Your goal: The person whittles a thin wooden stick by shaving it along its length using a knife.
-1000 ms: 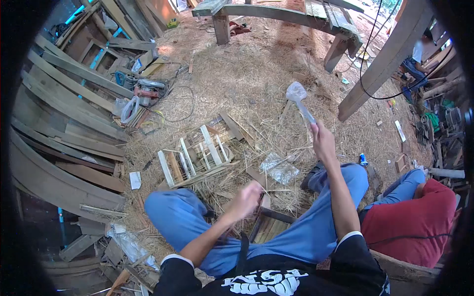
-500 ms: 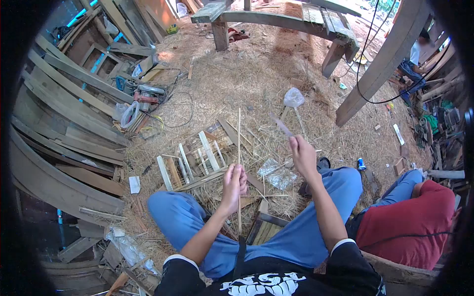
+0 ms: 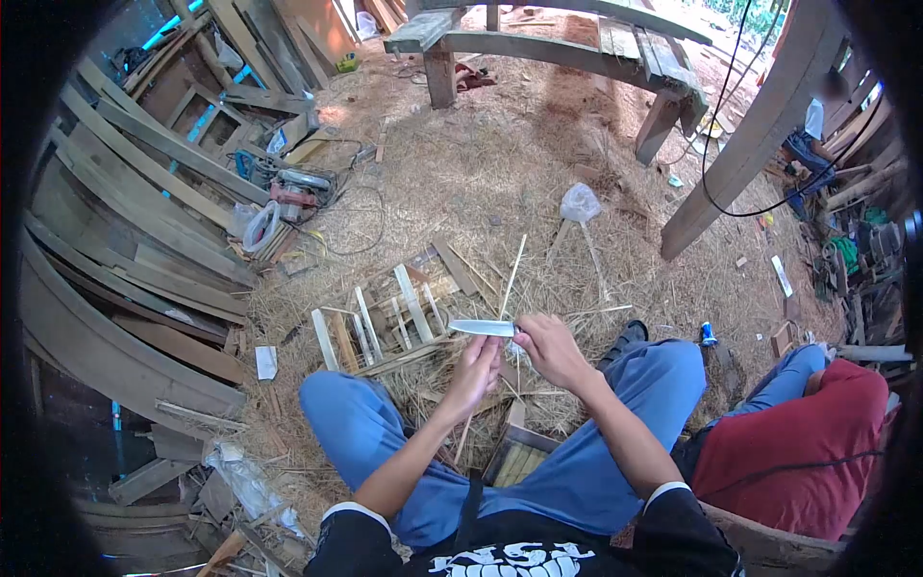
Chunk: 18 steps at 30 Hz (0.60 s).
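A thin pale wooden strip (image 3: pixel 514 269) runs upward and slightly right from my left hand (image 3: pixel 473 373), whose fingers are closed round it. My right hand (image 3: pixel 550 348) grips the handle of a knife (image 3: pixel 478 327). The blade points left and lies across the strip, just above my left fingers. Behind my left hand a small wooden frame with pale slats (image 3: pixel 411 300) rests on the shavings. Between my legs is a dark-edged wooden box (image 3: pixel 520 460), partly hidden.
Shavings cover the floor (image 3: pixel 452 183). A power tool (image 3: pixel 293 188) and planks lie left. A bench (image 3: pixel 538 46) stands ahead, a slanted post (image 3: pixel 750 144) to the right. A person in red (image 3: pixel 798 442) sits close on the right; another person (image 3: pixel 810 144) is farther back.
My right hand has moved left and down, bringing the knife from apart to across the strip. My left hand is slightly lower, and the strip now leans to the right.
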Each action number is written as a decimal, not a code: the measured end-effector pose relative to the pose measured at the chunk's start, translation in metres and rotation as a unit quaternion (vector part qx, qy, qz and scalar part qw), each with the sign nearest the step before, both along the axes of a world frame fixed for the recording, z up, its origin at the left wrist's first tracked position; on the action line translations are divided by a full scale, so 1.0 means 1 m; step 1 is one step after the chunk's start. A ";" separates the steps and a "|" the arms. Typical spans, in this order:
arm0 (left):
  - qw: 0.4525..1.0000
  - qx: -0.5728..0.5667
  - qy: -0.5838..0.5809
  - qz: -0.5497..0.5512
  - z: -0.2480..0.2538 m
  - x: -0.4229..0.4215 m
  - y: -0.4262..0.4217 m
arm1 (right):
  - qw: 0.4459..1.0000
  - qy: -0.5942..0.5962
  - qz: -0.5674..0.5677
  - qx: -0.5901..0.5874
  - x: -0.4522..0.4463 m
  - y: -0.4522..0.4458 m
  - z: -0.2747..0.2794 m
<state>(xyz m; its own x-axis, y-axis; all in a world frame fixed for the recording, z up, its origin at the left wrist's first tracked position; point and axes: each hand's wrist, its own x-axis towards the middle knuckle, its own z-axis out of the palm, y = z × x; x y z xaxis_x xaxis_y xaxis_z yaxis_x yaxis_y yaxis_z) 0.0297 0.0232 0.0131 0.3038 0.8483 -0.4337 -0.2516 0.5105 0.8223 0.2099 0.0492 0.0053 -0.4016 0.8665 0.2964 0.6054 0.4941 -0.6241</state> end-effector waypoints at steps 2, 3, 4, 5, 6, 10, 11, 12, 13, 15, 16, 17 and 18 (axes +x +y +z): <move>1.000 -0.011 -0.014 -0.007 -0.003 -0.003 -0.008 | 1.000 -0.028 0.005 0.014 0.001 -0.001 0.001; 1.000 -0.011 -0.025 -0.009 0.004 -0.003 -0.010 | 1.000 -0.019 0.007 0.009 0.002 0.000 0.000; 0.999 -0.010 -0.036 -0.011 0.010 -0.003 -0.008 | 1.000 -0.010 0.010 0.007 0.002 0.002 -0.002; 0.999 -0.008 -0.044 -0.022 0.012 -0.006 -0.008 | 1.000 0.000 0.013 0.001 0.000 0.002 -0.005; 0.999 -0.013 -0.038 -0.024 0.014 -0.009 -0.011 | 1.000 -0.008 0.018 0.003 -0.001 0.000 -0.007; 0.998 -0.013 -0.038 -0.047 0.012 -0.021 -0.011 | 0.999 -0.014 0.031 0.035 -0.005 0.006 -0.005; 0.997 -0.014 -0.043 -0.059 0.009 -0.024 -0.011 | 0.998 -0.023 0.034 0.044 -0.005 0.007 -0.004; 0.997 -0.014 -0.040 -0.060 0.013 -0.025 -0.010 | 0.998 -0.032 0.036 0.051 -0.004 0.008 -0.002; 0.997 -0.016 -0.036 -0.062 0.019 -0.027 -0.009 | 0.997 -0.042 0.032 0.050 -0.003 0.009 -0.002; 0.998 -0.027 -0.034 -0.053 0.024 -0.027 -0.009 | 0.996 -0.063 0.025 0.051 -0.003 0.013 0.002; 0.998 -0.022 -0.031 -0.051 0.026 -0.027 -0.007 | 0.996 -0.065 0.018 0.062 -0.002 0.016 0.006; 0.998 -0.019 -0.028 -0.048 0.028 -0.028 -0.006 | 0.995 -0.068 0.010 0.072 -0.002 0.016 0.009; 0.998 -0.017 -0.026 -0.046 0.030 -0.027 -0.006 | 0.994 -0.070 0.003 0.079 0.000 0.016 0.011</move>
